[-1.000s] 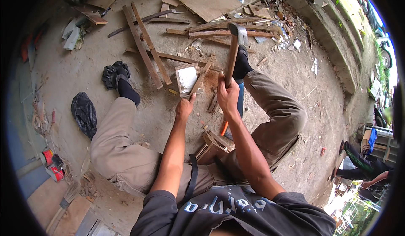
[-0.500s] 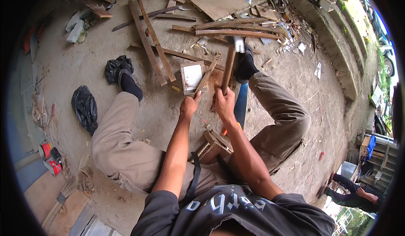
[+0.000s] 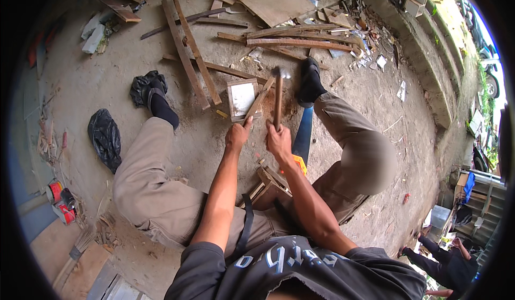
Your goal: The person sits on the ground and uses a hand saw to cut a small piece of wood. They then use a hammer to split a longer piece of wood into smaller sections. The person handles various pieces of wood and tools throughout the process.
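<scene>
At the left of the frame sits a crumpled black plastic bag [image 3: 104,141], its contents hidden. Both forearms reach up from the lower edge. Just above centre, the left hand [image 3: 236,135] pinches the lower end of a wooden strip [image 3: 258,102], which slants across a white-topped block [image 3: 241,97]. Beside it, the right hand [image 3: 279,141] curls its fingers around the handle of a hammer [image 3: 279,99], head toward the top.
</scene>
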Motion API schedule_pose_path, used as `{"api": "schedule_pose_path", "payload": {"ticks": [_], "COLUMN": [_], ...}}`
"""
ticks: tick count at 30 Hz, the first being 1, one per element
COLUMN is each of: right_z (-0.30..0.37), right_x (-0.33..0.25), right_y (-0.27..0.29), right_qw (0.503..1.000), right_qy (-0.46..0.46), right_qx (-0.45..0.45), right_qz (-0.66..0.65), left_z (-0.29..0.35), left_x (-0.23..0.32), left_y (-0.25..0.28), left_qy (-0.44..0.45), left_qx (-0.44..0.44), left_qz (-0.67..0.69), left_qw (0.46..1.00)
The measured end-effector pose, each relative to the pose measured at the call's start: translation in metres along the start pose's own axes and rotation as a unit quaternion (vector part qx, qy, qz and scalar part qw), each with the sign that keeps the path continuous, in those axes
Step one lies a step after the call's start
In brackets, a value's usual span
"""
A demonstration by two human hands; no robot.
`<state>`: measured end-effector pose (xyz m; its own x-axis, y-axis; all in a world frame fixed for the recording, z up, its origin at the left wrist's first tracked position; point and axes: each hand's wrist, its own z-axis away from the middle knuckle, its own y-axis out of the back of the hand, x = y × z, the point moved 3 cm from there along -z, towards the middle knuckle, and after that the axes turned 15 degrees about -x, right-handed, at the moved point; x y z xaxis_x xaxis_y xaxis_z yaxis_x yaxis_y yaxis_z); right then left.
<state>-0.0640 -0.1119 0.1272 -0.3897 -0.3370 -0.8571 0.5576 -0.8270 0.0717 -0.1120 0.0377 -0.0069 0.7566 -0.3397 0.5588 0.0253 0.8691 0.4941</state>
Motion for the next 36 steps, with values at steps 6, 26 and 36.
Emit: {"api": "schedule_pose_path", "payload": {"ticks": [6, 26, 36], "right_z": [-0.009, -0.023, -0.014], "right_x": [-0.103, -0.052, 0.057], "right_y": [0.005, 0.013, 0.008], "right_qw": [0.967, 0.98, 0.985], "right_qy": [0.255, 0.19, -0.036], "right_qx": [0.023, -0.003, 0.029], "right_qz": [0.003, -0.06, 0.164], "left_z": [0.001, 0.012, 0.015], "left_x": [0.004, 0.006, 0.013], "left_y": [0.0, 0.002, -0.011], "left_qy": [0.026, 0.04, 0.024], "left_qx": [-0.023, -0.008, -0.051], "left_qz": [-0.014, -0.016, -0.036], "left_qw": [0.999, 0.999, 0.998]}}
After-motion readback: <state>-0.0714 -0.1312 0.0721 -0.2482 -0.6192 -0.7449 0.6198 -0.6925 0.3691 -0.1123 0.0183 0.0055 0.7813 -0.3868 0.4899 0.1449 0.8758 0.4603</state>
